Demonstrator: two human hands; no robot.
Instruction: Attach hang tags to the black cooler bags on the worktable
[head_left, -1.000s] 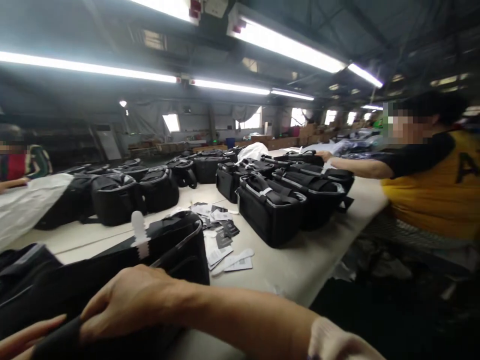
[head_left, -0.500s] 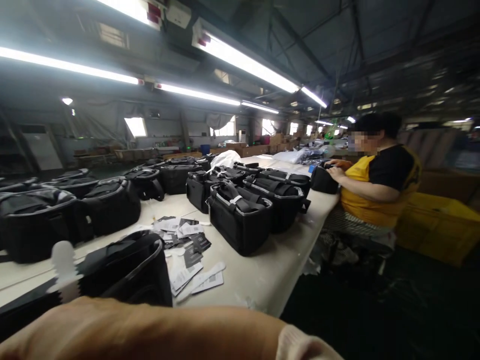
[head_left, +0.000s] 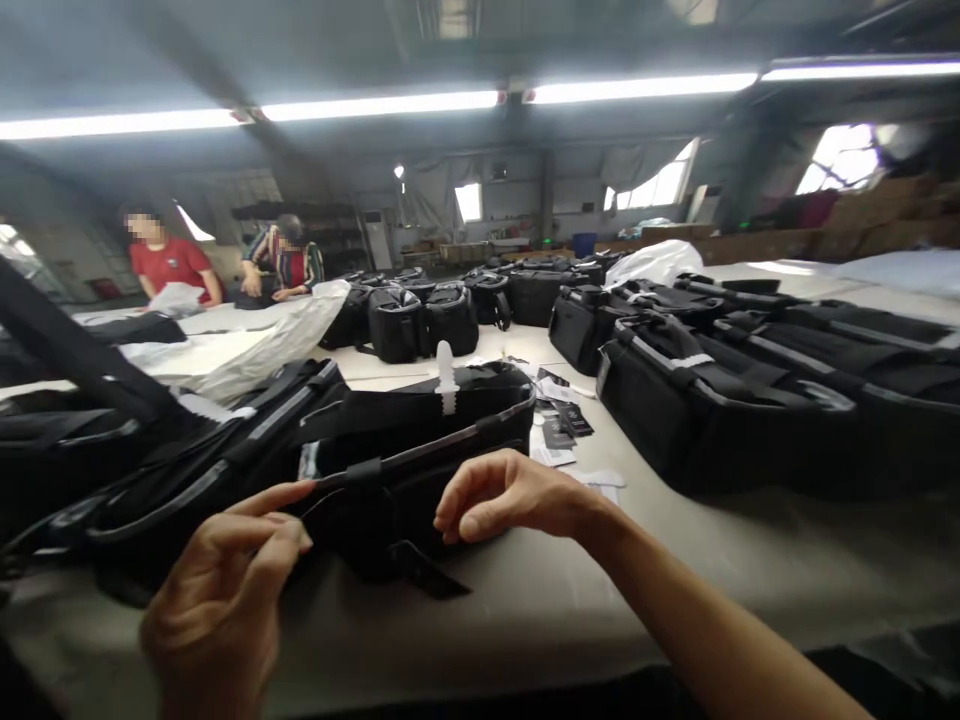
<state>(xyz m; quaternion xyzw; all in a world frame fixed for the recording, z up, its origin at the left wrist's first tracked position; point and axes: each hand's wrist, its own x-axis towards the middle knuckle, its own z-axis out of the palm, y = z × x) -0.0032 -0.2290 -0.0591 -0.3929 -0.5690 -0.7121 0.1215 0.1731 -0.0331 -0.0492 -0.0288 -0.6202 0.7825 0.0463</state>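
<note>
Bright lamps (head_left: 381, 104) hang over the table (head_left: 540, 600), where the near bag (head_left: 412, 480) lies behind both hands. Handling seems underway: left hand (head_left: 217, 600) has its grip unclear, right hand (head_left: 517, 495) curls loosely, grasping nothing; lifting would need firmer hold.

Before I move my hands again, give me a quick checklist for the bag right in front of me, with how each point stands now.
1. Bag standing on the table: ok.
2. White strip in place: ok, it is on the bag's upper part, its rounded end sticking up.
3. Strap end tucked away: not ok, it lies loose at the bag's front.
4. Right hand free: ok, it shows nothing held.
5. Left hand free: cannot tell, its fingers are close together near the bag.
</note>
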